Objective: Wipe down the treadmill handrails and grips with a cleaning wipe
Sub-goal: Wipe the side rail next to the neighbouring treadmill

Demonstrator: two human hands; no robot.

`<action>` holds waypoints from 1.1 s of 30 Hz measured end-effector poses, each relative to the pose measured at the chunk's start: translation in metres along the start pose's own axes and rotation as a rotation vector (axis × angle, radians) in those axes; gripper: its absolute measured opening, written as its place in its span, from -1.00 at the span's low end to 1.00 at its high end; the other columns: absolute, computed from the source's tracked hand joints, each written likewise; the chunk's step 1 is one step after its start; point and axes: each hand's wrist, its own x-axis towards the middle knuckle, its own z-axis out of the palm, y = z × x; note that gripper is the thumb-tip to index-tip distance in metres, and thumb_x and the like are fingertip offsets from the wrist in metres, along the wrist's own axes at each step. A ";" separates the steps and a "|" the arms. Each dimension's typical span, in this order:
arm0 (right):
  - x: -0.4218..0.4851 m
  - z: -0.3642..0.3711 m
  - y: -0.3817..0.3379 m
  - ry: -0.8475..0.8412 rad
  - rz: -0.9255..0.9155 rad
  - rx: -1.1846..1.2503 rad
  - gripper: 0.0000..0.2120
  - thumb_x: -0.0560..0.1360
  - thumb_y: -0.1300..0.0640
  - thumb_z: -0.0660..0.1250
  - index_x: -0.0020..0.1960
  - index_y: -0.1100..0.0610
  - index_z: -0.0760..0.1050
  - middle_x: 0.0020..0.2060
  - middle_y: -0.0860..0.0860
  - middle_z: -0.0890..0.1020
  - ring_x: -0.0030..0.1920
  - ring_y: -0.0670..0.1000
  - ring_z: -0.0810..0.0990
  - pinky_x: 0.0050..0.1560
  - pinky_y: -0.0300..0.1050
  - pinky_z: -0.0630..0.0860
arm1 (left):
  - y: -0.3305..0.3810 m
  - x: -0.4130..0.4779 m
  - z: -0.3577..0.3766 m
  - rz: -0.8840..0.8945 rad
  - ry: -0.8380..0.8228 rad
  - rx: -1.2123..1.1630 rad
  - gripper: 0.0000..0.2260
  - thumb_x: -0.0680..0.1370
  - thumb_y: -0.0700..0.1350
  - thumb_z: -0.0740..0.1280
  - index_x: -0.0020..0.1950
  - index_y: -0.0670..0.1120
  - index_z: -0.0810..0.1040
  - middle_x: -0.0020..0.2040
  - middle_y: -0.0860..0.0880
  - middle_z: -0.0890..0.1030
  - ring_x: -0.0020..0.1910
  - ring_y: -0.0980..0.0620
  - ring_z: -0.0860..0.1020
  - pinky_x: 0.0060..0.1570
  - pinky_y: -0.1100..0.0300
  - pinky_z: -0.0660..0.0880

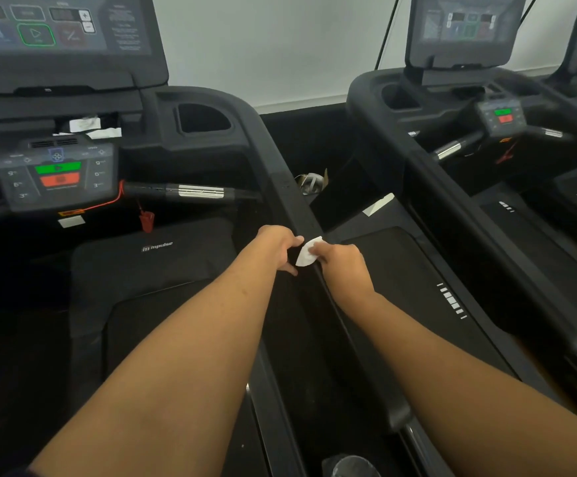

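**Two hands on one rail, and the rail's run decides the stroke**

Both arms reach forward to the same spot on the long, broad matte-black handrail (282, 180) along the right side of the near treadmill (153, 266). The right hand (342, 266) has its grip pinched narrow on a small crumpled white cleaning wipe (307, 255), pressing it against the handrail's top and outer edge. The left hand (278, 247) sits just beside it on the inner side. Its grip is wrapped over the handrail with the thumb below, and its fingertips touch the wipe or nearly do.

What matters is the long axis. The handrail runs from the recessed black cup holder (202, 118), up and to the left, down toward the person's right side. The wipe sits roughly midway.

I'd judge the next stroke must travel along that line, away toward the cup holder or back toward the body, not across it. The right hand carries the wipe, and the left looks to be steadying only. The chrome-banded black front handle (196, 192) lies well apart to the left, nearer the left hand, and would need its own reach.
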 end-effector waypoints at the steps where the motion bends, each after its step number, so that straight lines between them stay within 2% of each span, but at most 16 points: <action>1: 0.005 0.002 -0.001 0.013 -0.014 0.009 -0.72 0.59 0.22 0.18 0.22 0.11 0.58 -0.01 0.14 0.64 0.01 0.15 0.60 -0.05 -0.25 0.43 | 0.000 -0.004 -0.001 -0.001 -0.028 -0.014 -0.45 0.44 -0.21 0.55 0.38 -0.19 0.47 0.32 -0.28 0.52 0.32 -0.38 0.48 -0.07 -0.35 0.61; 4: 0.023 -0.008 -0.021 -0.039 0.015 -0.029 -0.68 0.56 0.24 0.27 0.29 0.07 0.51 0.01 0.13 0.61 0.02 0.13 0.61 0.03 -0.06 0.58 | 0.001 -0.036 -0.003 0.036 -0.053 -0.084 -0.50 0.52 -0.24 0.48 0.43 -0.21 0.44 0.42 -0.25 0.45 0.41 -0.34 0.41 0.17 -0.28 0.55; 7: 0.026 -0.009 -0.024 -0.069 0.043 -0.011 -0.68 0.57 0.22 0.25 0.30 0.06 0.45 0.01 0.10 0.59 -0.01 0.09 0.60 -0.05 -0.06 0.58 | -0.003 -0.046 -0.014 0.051 -0.124 -0.268 -0.56 0.68 -0.15 0.25 0.54 -0.23 0.30 0.49 -0.30 0.35 0.48 -0.36 0.31 0.36 -0.32 0.37; 9: 0.014 -0.007 -0.025 -0.101 0.034 -0.059 -0.68 0.57 0.27 0.26 0.30 0.09 0.41 0.05 0.12 0.58 0.03 0.12 0.61 0.02 -0.01 0.59 | -0.007 -0.050 -0.024 0.050 -0.193 -0.380 -0.55 0.73 -0.10 0.14 0.60 -0.20 0.21 0.55 -0.30 0.26 0.51 -0.39 0.24 0.40 -0.37 0.27; 10: 0.007 -0.004 -0.022 -0.122 0.014 -0.097 -0.67 0.56 0.30 0.26 0.30 0.11 0.41 0.07 0.13 0.57 0.04 0.14 0.60 0.04 -0.01 0.58 | -0.009 -0.050 -0.027 0.053 -0.202 -0.428 -0.55 0.73 -0.10 0.12 0.60 -0.20 0.20 0.56 -0.29 0.24 0.51 -0.40 0.24 0.40 -0.37 0.27; 12: -0.003 -0.001 -0.020 -0.098 -0.053 -0.133 -0.66 0.55 0.33 0.24 0.29 0.13 0.43 0.07 0.08 0.56 -0.02 0.11 0.59 -0.06 -0.07 0.56 | -0.007 -0.049 -0.028 0.067 -0.204 -0.484 -0.57 0.73 -0.14 0.11 0.60 -0.21 0.21 0.57 -0.27 0.24 0.50 -0.41 0.25 0.39 -0.37 0.29; 14: -0.001 0.003 -0.022 -0.088 -0.079 -0.221 -0.59 0.53 0.29 0.30 0.35 0.12 0.37 0.13 0.05 0.53 -0.05 0.08 0.60 -0.08 -0.09 0.59 | -0.003 -0.049 -0.026 0.074 -0.201 -0.489 -0.58 0.72 -0.19 0.12 0.60 -0.19 0.23 0.57 -0.26 0.23 0.50 -0.41 0.24 0.37 -0.38 0.30; 17: 0.014 0.004 -0.032 -0.105 -0.094 -0.300 -0.43 0.49 0.24 0.41 0.44 0.14 0.28 0.29 0.05 0.45 0.06 0.08 0.62 0.05 -0.05 0.61 | 0.007 -0.042 -0.028 0.062 -0.187 -0.416 -0.56 0.71 -0.21 0.15 0.60 -0.13 0.24 0.57 -0.26 0.25 0.49 -0.42 0.25 0.32 -0.41 0.34; 20: 0.037 0.003 -0.044 -0.100 -0.088 -0.326 -0.38 0.51 0.23 0.40 0.49 0.18 0.22 0.37 0.09 0.38 0.24 0.07 0.54 0.17 -0.08 0.52 | 0.018 -0.026 -0.031 0.044 -0.152 -0.287 -0.55 0.68 -0.21 0.20 0.59 -0.11 0.28 0.55 -0.25 0.27 0.47 -0.40 0.31 0.26 -0.40 0.42; 24: 0.065 0.008 -0.057 -0.066 -0.103 -0.335 -0.32 0.53 0.19 0.37 0.54 0.20 0.11 0.46 0.14 0.27 0.45 0.07 0.32 0.38 -0.10 0.33 | 0.035 -0.005 -0.032 0.056 -0.149 -0.216 -0.56 0.68 -0.10 0.23 0.56 -0.13 0.31 0.48 -0.29 0.36 0.41 -0.38 0.40 0.23 -0.37 0.47; 29: 0.043 0.010 -0.049 -0.088 -0.063 -0.244 -0.32 0.57 0.20 0.31 0.58 0.16 0.05 0.54 0.10 0.14 0.52 0.05 0.18 0.43 -0.08 0.28 | 0.051 0.002 -0.035 0.000 -0.218 -0.198 -0.46 0.66 0.07 0.25 0.57 -0.11 0.23 0.45 -0.30 0.40 0.38 -0.38 0.43 0.23 -0.41 0.44; 31: 0.037 0.010 -0.051 -0.090 -0.047 -0.252 -0.33 0.57 0.20 0.31 0.57 0.16 0.07 0.54 0.09 0.16 0.52 0.04 0.19 0.42 -0.10 0.29 | 0.057 0.003 -0.034 -0.025 -0.215 -0.152 -0.45 0.65 0.11 0.25 0.56 -0.12 0.26 0.39 -0.31 0.46 0.35 -0.38 0.46 0.20 -0.43 0.45; 33: 0.042 0.012 -0.052 -0.075 -0.023 -0.263 -0.37 0.55 0.21 0.33 0.54 0.15 0.14 0.49 0.08 0.24 0.45 0.04 0.32 0.35 -0.11 0.38 | 0.061 0.005 -0.034 -0.046 -0.219 -0.133 -0.43 0.65 0.12 0.25 0.57 -0.11 0.23 0.43 -0.31 0.42 0.37 -0.39 0.44 0.17 -0.44 0.46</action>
